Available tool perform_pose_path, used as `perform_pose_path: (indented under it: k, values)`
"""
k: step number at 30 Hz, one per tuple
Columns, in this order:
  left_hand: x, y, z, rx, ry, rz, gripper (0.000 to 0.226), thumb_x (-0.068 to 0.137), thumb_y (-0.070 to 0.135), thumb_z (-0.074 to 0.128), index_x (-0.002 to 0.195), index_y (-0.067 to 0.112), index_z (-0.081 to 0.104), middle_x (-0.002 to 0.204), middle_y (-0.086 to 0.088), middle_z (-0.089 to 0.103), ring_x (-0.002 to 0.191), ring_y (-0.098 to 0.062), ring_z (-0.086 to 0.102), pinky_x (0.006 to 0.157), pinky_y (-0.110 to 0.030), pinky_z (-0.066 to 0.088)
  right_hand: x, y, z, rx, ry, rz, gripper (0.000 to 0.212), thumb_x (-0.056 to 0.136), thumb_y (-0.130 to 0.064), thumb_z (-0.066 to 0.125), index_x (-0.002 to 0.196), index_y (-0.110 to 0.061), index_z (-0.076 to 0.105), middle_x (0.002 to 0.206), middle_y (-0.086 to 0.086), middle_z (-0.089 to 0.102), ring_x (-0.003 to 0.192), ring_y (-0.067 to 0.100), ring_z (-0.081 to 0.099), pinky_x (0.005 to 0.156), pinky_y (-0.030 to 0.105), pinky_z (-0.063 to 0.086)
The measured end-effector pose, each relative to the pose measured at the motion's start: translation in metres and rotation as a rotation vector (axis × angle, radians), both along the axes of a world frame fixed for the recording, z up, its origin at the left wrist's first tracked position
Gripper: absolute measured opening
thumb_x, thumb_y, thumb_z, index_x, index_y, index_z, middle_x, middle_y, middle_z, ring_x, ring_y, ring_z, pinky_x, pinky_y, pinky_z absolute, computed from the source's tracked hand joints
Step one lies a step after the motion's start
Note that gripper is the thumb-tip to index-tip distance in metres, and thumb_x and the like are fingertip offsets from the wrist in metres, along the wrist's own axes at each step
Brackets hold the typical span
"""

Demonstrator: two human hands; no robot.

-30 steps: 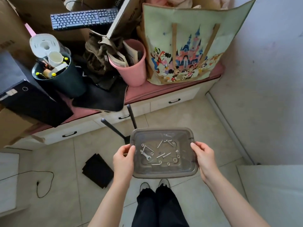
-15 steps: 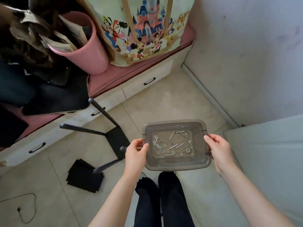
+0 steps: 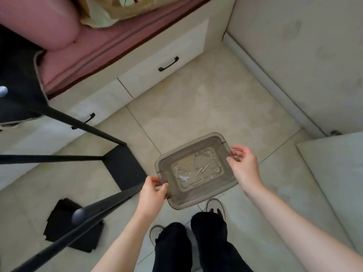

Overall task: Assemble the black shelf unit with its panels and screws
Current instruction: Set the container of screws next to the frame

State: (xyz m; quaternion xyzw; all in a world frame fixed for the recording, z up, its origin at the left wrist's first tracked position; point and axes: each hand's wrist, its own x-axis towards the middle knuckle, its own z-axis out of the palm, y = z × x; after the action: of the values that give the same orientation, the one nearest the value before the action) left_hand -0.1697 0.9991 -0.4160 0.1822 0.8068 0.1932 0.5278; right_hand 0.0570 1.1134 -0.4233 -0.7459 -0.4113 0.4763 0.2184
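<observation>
Both hands clamped on tray: left hand [image 3: 152,190] pinching near-left rim, right hand [image 3: 243,165] far-right rim; clear tray [image 3: 225,143] being kept level, screws [image 3: 200,170] contained.

Along the top left, a low bench [image 3: 137,79] with white drawer fronts and black handles [image 3: 169,64], topped by a pink cushion [image 3: 94,48]. At the cushion's far edge, the bottom of a printed bag [image 3: 117,8]; toward its left end, a pink bin [image 3: 35,22]. Below, beige floor tiles [image 3: 206,103]. Along the right, a pale wall [image 3: 304,55].
</observation>
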Motion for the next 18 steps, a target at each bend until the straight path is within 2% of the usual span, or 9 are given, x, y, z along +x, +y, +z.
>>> perform_pose_path:
  k: [2, 6, 9, 10, 13, 14, 16, 18]
  values:
    - [-0.006, 0.000, -0.040, 0.000, -0.053, 0.044, 0.013, 0.098, 0.015, 0.062, 0.103, 0.021, 0.052, 0.113, -0.003, 0.066, 0.077, -0.016, 0.076, 0.090, -0.045, 0.059, -0.009, 0.009, -0.043, 0.033, -0.030, 0.047, 0.037, 0.087, 0.002, 0.063, 0.120, -0.014, 0.060, 0.100, -0.004, 0.061, 0.085, 0.007, 0.058, 0.079, 0.023, 0.046]
    - [-0.020, -0.010, -0.130, -0.008, -0.067, 0.090, 0.016, 0.095, 0.011, 0.065, 0.104, 0.016, 0.053, 0.114, -0.009, 0.066, 0.086, -0.026, 0.075, 0.086, -0.044, 0.060, -0.035, 0.016, -0.138, 0.085, -0.061, 0.125, 0.037, 0.086, 0.005, 0.060, 0.118, -0.010, 0.063, 0.105, 0.001, 0.064, 0.095, 0.014, 0.058, 0.085, 0.022, 0.042]
    - [-0.027, -0.018, -0.184, 0.007, -0.054, 0.121, 0.017, 0.094, 0.010, 0.068, 0.100, 0.017, 0.053, 0.109, -0.007, 0.065, 0.087, -0.024, 0.074, 0.077, -0.031, 0.061, -0.051, 0.018, -0.197, 0.110, -0.088, 0.174, 0.036, 0.085, 0.005, 0.059, 0.118, -0.011, 0.064, 0.103, 0.000, 0.064, 0.094, 0.015, 0.058, 0.084, 0.019, 0.040]
    - [-0.029, -0.020, -0.199, 0.010, -0.053, 0.132, 0.019, 0.093, 0.010, 0.069, 0.101, 0.017, 0.054, 0.106, -0.007, 0.065, 0.085, -0.024, 0.074, 0.074, -0.029, 0.061, -0.055, 0.019, -0.215, 0.118, -0.090, 0.193, 0.037, 0.085, 0.005, 0.059, 0.117, -0.011, 0.065, 0.103, 0.000, 0.064, 0.093, 0.015, 0.058, 0.083, 0.020, 0.040]
    - [-0.036, -0.023, -0.239, 0.023, -0.062, 0.148, 0.031, 0.089, 0.009, 0.074, 0.109, 0.012, 0.051, 0.087, -0.006, 0.067, 0.075, -0.023, 0.075, 0.081, -0.039, 0.061, -0.065, 0.023, -0.259, 0.135, -0.099, 0.238, 0.035, 0.085, 0.002, 0.060, 0.116, -0.013, 0.065, 0.104, 0.000, 0.065, 0.091, 0.015, 0.057, 0.082, 0.020, 0.040]
    - [-0.037, -0.024, -0.250, 0.038, -0.069, 0.145, 0.032, 0.089, 0.008, 0.074, 0.109, 0.011, 0.050, 0.079, -0.005, 0.068, 0.071, -0.022, 0.075, 0.079, -0.036, 0.059, -0.068, 0.026, -0.272, 0.151, -0.112, 0.257, 0.035, 0.085, 0.001, 0.061, 0.116, -0.013, 0.065, 0.103, -0.001, 0.064, 0.090, 0.015, 0.057, 0.079, 0.019, 0.038]
    - [-0.039, -0.024, -0.268, 0.084, -0.106, 0.197, 0.024, 0.092, 0.006, 0.069, 0.104, 0.003, 0.048, 0.067, -0.003, 0.071, 0.066, -0.025, 0.075, 0.065, -0.023, 0.056, -0.074, 0.036, -0.291, 0.190, -0.144, 0.299, 0.034, 0.084, -0.001, 0.060, 0.116, -0.013, 0.066, 0.102, -0.002, 0.064, 0.089, 0.015, 0.056, 0.078, 0.018, 0.036]
    - [-0.038, -0.022, -0.283, 0.097, -0.173, 0.300, 0.018, 0.097, 0.009, 0.062, 0.096, -0.001, 0.048, 0.066, -0.007, 0.072, 0.067, -0.032, 0.075, 0.057, -0.020, 0.054, -0.081, 0.048, -0.306, 0.230, -0.161, 0.355, 0.034, 0.084, -0.003, 0.059, 0.115, -0.014, 0.067, 0.103, -0.001, 0.065, 0.091, 0.015, 0.057, 0.081, 0.020, 0.037]
